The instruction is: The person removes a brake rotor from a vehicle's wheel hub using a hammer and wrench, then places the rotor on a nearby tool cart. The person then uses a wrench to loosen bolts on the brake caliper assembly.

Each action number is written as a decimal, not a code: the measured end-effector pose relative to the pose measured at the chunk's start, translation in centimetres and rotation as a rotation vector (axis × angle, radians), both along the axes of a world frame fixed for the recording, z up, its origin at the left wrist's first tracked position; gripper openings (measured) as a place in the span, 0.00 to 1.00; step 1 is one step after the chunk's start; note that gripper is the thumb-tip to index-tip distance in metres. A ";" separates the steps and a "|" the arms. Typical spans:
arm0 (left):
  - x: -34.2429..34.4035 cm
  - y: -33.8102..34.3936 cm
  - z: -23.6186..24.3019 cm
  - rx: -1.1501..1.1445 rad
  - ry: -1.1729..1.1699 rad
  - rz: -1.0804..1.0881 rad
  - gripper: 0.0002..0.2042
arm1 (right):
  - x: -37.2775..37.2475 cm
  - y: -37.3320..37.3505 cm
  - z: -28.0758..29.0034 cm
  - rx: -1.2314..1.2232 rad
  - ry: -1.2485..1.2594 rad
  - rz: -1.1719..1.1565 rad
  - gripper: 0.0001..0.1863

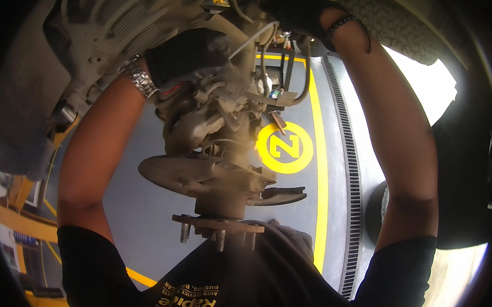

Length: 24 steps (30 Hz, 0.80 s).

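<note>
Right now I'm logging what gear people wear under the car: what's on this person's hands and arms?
Both the left hand and right hand wear black gloves. A silver metal link watch circles the left wrist, a dark beaded bracelet the right. Short black sleeves end above the elbows.

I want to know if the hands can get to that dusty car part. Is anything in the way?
Nothing visible blocks them. The gloved left hand already rests on the dusty wheel hub assembly. The gloved right hand is up at its top, among hoses beside it. What its fingers grip is hidden.
</note>
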<state>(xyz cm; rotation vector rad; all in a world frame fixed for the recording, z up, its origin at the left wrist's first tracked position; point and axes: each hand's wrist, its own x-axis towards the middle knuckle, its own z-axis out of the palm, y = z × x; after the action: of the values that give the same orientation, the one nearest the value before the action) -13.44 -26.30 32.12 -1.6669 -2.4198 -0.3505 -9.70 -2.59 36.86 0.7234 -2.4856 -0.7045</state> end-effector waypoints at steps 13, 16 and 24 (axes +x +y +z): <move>0.9 12.1 7.6 -0.165 0.348 0.018 0.22 | 2.3 5.2 -1.7 -0.562 -0.094 -0.083 0.12; -2.6 11.5 6.8 -0.181 0.675 -0.303 0.20 | 4.7 3.2 -2.9 -0.425 0.164 0.211 0.10; -3.9 14.8 7.7 -0.496 0.914 -0.304 0.15 | 6.9 -2.8 -7.5 -0.209 0.279 0.437 0.11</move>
<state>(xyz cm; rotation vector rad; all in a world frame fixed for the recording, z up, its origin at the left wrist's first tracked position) -17.31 -11.52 39.78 -1.7971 -1.6192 0.8621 -2.76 -5.34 29.33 0.9709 -2.0148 -0.3493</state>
